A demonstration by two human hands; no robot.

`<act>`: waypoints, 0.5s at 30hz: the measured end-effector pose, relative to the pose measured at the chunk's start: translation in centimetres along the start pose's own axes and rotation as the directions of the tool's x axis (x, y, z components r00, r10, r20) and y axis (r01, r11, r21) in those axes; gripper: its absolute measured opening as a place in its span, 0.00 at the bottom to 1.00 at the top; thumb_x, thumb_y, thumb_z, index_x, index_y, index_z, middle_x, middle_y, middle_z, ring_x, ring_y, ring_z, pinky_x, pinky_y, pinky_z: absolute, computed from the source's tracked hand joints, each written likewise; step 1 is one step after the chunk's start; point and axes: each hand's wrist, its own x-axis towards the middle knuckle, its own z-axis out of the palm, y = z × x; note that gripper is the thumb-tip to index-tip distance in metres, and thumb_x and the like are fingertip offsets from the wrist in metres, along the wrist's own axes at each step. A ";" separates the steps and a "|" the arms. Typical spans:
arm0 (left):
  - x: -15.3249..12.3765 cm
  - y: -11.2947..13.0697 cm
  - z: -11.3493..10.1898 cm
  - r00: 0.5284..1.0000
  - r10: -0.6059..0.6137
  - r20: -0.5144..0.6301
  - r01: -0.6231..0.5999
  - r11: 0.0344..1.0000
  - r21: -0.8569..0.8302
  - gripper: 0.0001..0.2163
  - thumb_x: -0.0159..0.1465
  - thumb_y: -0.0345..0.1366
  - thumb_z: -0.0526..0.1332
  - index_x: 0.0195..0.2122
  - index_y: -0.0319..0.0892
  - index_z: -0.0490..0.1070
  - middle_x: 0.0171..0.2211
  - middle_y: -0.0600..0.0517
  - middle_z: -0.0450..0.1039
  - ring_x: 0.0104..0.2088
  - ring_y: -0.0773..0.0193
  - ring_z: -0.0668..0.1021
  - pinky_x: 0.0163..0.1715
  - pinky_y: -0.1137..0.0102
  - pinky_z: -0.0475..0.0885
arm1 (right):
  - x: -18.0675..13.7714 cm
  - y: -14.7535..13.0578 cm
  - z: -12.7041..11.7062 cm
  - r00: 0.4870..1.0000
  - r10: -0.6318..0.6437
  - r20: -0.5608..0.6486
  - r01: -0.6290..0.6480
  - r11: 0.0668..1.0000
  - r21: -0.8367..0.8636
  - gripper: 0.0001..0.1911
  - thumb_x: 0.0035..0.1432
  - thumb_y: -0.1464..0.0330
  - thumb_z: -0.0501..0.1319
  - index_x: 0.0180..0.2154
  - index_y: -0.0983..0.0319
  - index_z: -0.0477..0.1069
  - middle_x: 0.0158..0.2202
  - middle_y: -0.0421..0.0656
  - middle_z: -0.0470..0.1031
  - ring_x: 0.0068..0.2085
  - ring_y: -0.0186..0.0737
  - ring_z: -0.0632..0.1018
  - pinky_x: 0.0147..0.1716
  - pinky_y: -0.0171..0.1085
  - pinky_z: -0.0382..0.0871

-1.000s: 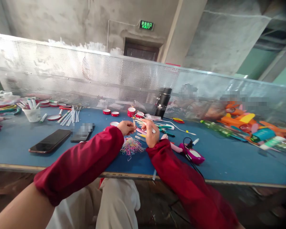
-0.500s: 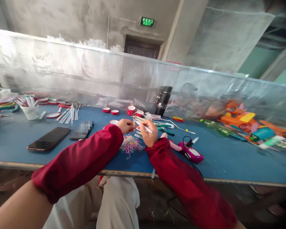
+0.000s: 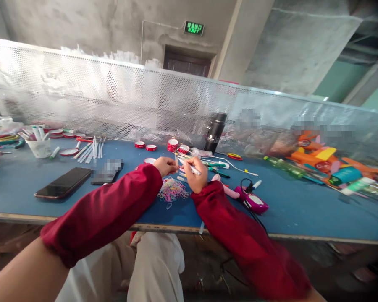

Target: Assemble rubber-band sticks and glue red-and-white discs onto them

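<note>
My left hand [image 3: 165, 166] pinches a small, narrow tan strip [image 3: 176, 158], held upright between its fingertips. Close beside it, my right hand [image 3: 195, 174] is closed around a white marker pen [image 3: 192, 168], whose tip end points toward the strip. Whether the tip touches the strip is too small to tell. Below both hands lies a tangled heap of pastel rubber bands [image 3: 172, 191] on the blue table [image 3: 290, 209]. A few short pale pieces [image 3: 182, 178] lie between the heap and my right hand, partly hidden by it.
Two dark phones, one large [image 3: 63, 183] and one partly blurred [image 3: 107, 173], lie at left. Behind the hands are red tape rolls [image 3: 173, 145] and a black flask [image 3: 215, 134]. A purple device [image 3: 253, 200] with a cable sits right; a white cup [image 3: 39, 149] holds markers.
The whole view has shifted very slightly. Both hands keep the same grip and nearly the same position over the table.
</note>
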 end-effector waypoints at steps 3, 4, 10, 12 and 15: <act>-0.1 0.0 0.0 1.000 -0.004 0.001 0.004 1.000 0.005 0.06 0.50 0.37 0.71 0.27 0.47 0.76 0.23 0.54 0.77 0.36 0.60 0.79 0.29 0.71 0.70 | 0.0 -0.1 0.0 0.999 -0.019 0.027 0.019 1.000 -0.002 0.05 0.61 0.64 0.59 0.35 0.57 0.71 0.31 0.42 0.78 0.33 0.43 0.79 0.34 0.40 0.72; -0.1 0.0 0.0 1.000 -0.004 0.001 0.004 1.000 0.011 0.06 0.50 0.37 0.71 0.26 0.47 0.75 0.24 0.54 0.77 0.37 0.60 0.79 0.29 0.71 0.71 | 0.0 -0.1 0.0 0.999 -0.019 0.028 0.019 1.000 -0.004 0.05 0.61 0.64 0.58 0.34 0.57 0.71 0.31 0.42 0.78 0.33 0.43 0.79 0.35 0.40 0.72; -0.1 0.1 0.0 1.000 0.007 0.011 -0.007 1.000 0.018 0.06 0.51 0.36 0.71 0.24 0.46 0.74 0.23 0.53 0.76 0.37 0.60 0.79 0.31 0.70 0.71 | 0.1 0.0 0.0 1.000 -0.017 -0.006 0.017 0.999 -0.028 0.05 0.61 0.64 0.58 0.34 0.57 0.70 0.30 0.42 0.78 0.34 0.44 0.79 0.35 0.41 0.72; -0.1 0.1 0.0 1.000 0.015 0.002 -0.015 1.000 0.022 0.06 0.51 0.36 0.71 0.24 0.46 0.74 0.22 0.53 0.76 0.38 0.59 0.79 0.32 0.69 0.71 | 0.1 0.0 0.0 0.999 -0.046 0.013 0.047 0.998 -0.032 0.05 0.60 0.64 0.59 0.34 0.57 0.71 0.31 0.43 0.78 0.34 0.44 0.79 0.35 0.41 0.72; -0.2 0.2 0.0 1.000 0.014 -0.021 -0.013 0.999 0.045 0.05 0.51 0.37 0.71 0.25 0.47 0.75 0.23 0.53 0.76 0.38 0.58 0.80 0.32 0.69 0.72 | 0.0 -0.1 0.1 0.998 -0.056 0.025 0.056 0.998 -0.024 0.05 0.60 0.65 0.58 0.34 0.58 0.71 0.31 0.42 0.78 0.34 0.43 0.78 0.35 0.40 0.72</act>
